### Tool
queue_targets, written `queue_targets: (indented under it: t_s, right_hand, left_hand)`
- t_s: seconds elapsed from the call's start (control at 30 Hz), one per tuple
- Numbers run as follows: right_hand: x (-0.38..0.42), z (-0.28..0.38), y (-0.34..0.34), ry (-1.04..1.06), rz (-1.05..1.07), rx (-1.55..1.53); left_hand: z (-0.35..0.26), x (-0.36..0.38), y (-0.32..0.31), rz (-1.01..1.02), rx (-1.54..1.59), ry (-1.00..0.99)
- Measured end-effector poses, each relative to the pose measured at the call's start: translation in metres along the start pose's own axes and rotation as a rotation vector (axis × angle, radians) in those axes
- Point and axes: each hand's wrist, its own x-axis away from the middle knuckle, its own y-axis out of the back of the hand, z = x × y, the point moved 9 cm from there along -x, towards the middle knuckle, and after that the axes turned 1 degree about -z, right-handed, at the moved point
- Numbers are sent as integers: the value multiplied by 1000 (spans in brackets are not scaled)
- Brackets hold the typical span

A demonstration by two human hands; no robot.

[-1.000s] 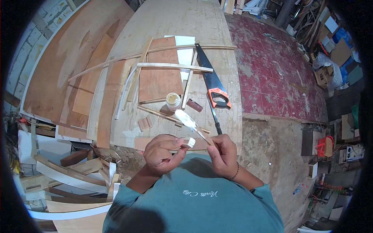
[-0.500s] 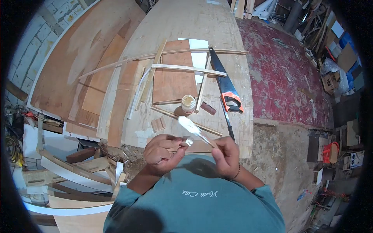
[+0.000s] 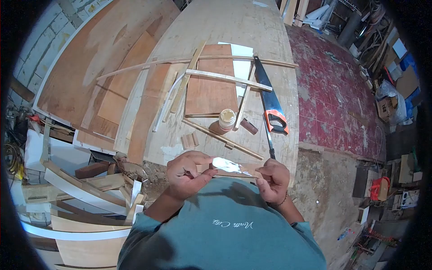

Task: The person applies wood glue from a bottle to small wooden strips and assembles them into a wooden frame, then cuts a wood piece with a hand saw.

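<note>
My right hand (image 3: 273, 180) pinches the handle of a thin stick whose broad end (image 3: 226, 164) is coated in wet-looking white paste, like glue. That coated end reaches leftward to the fingertips of my left hand (image 3: 189, 173). My left thumb and fingers are closed on a small wooden piece, now mostly hidden behind the white end. Beyond my hands an open jar (image 3: 227, 119) of pale paste stands on the plywood table. A small grooved wooden block (image 3: 190, 141) and a dark reddish block (image 3: 249, 126) lie near it.
On the plywood table (image 3: 225, 22) lie a handsaw (image 3: 273, 108) with an orange and black handle, a brown board (image 3: 210, 85), a white sheet (image 3: 243, 67) and several wooden strips (image 3: 229, 79). Large panels (image 3: 103, 67) lean at left. Offcuts (image 3: 85, 193) are piled at lower left.
My right hand has moved slightly right and lower, and the stick has swung down from a steep slant to nearly level. Its white end now overlaps the small piece at my left fingertips.
</note>
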Motion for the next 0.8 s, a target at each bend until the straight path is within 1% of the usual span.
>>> queue_targets:
  t_s: [0.03,0.1,0.13,0.2,0.23,0.27,0.3,0.33,0.37,0.43,0.47,0.5,0.57,0.6,0.63,0.7,0.73,0.77,0.8]
  right_hand:
    - [3,-2,-2,0,0,0]
    - [8,-7,7,-37,-156,-164]
    - [6,-5,9,-39,-158,-164]
    - [1,1,-2,-61,0,22]
    - [5,2,-5,-61,-5,24]
    - [14,-7,1,-170,-147,-92]
    - [20,-15,5,-280,-289,-208]
    - [16,-10,-2,-261,-236,-254]
    - [13,-8,-3,-262,-243,-251]
    - [-1,12,-24,-91,8,-134]
    - [-3,14,-29,-80,82,-97]
    - [-4,14,-29,-80,75,-95]
    - [-5,14,-27,-66,48,45]
    - [-4,9,-23,-117,17,74]
    - [-1,7,-24,-117,17,75]
    - [3,0,-15,-172,-111,45]
    - [2,5,-17,-118,-49,70]
    - [1,4,-16,-121,-49,71]
    - [-3,7,-22,-77,14,91]
  left_hand:
    - [0,-1,-1,3,8,-1]
    - [1,0,0,7,14,-1]
    - [3,1,1,8,32,12]
    - [4,1,-1,16,54,24]
    - [0,-1,-2,7,-7,-9]
    - [-4,-3,-3,-3,-69,-44]
    - [-4,-3,-4,0,-66,-44]
    - [-9,-3,-5,10,-150,-107]
    - [-13,-2,-8,21,-234,-172]
    - [-13,1,-12,34,-234,-171]
    - [-13,1,-14,40,-240,-169]
    - [-14,0,-15,46,-237,-171]
    - [-24,0,-20,74,-241,-285]
    - [-25,-1,-19,33,-212,-295]
    - [-24,-2,-20,33,-210,-295]
    - [-22,-3,-22,40,-251,-291]
    - [-23,-4,-21,40,-250,-290]
    - [-23,-4,-23,75,-282,-298]
    - [-23,-4,-26,111,-311,-305]
